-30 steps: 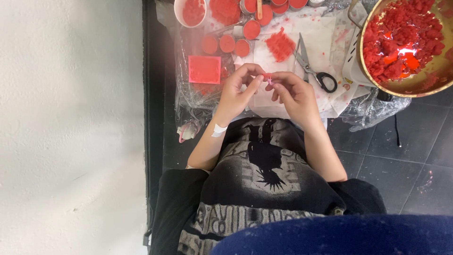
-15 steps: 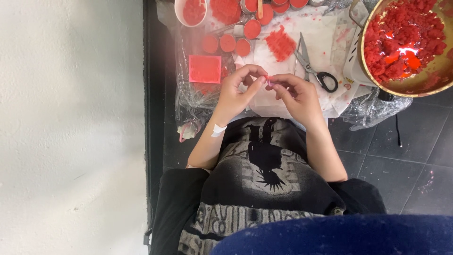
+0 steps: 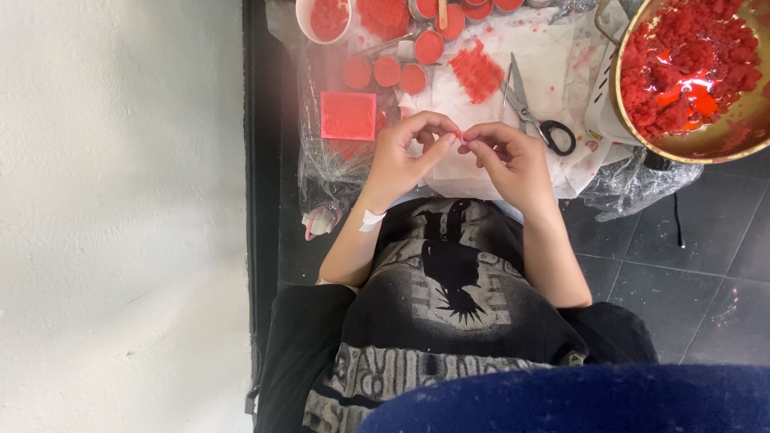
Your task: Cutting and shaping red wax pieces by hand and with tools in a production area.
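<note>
Both hands pinching one tiny item above the white paper sheet.

The left hand and right hand are meeting fingertip to fingertip, closed on a small red wax-like piece; it is probably light, soft and crumbly, so gripping gently by its ends suits it.

Tiny red-pink piece, pinched between fingertips of left hand and right hand, held above white paper. Piece mostly hidden by fingers; shape cannot be told. Both hands curled, fingertips meeting at centre, just beside scissors.
</note>
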